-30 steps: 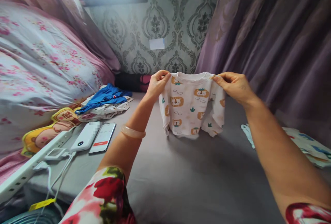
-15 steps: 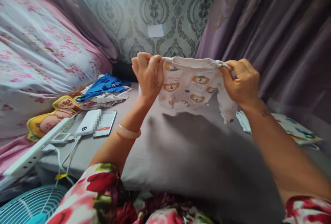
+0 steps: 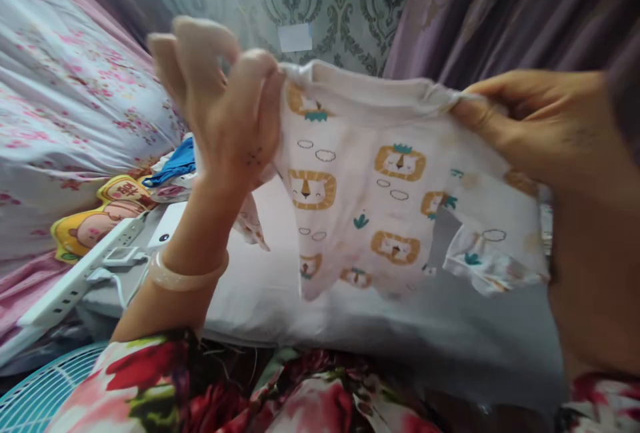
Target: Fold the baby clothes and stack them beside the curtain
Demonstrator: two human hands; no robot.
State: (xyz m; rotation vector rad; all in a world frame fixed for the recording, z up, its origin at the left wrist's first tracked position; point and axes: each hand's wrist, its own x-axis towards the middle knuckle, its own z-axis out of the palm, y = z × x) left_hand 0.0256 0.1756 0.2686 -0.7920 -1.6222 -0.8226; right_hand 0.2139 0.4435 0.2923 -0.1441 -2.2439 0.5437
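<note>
A small white shirt [image 3: 357, 180] printed with orange lion faces, green leaves and cloud outlines hangs upright in the air, its neckline at the top. My left hand [image 3: 225, 100] pinches the shoulder on the left side of the neckline. At the other shoulder, my right hand [image 3: 540, 126] grips the cloth between thumb and fingers. Both sleeves dangle below my hands, the left one partly hidden behind my wrist. The shirt covers much of the grey sheet behind it.
On the left of the grey sheet [image 3: 250, 306] lie blue clothing [image 3: 175, 161], a yellow cartoon cushion [image 3: 90, 236], a white power strip [image 3: 80, 276] and a white device [image 3: 167, 223]. A teal fan [image 3: 55, 386] stands at the lower left. Curtains hang on both sides.
Both hands have come closer to the camera and moved higher and farther apart, bringing the shirt with them. It looks larger and now hides the folded cloth on the right.
</note>
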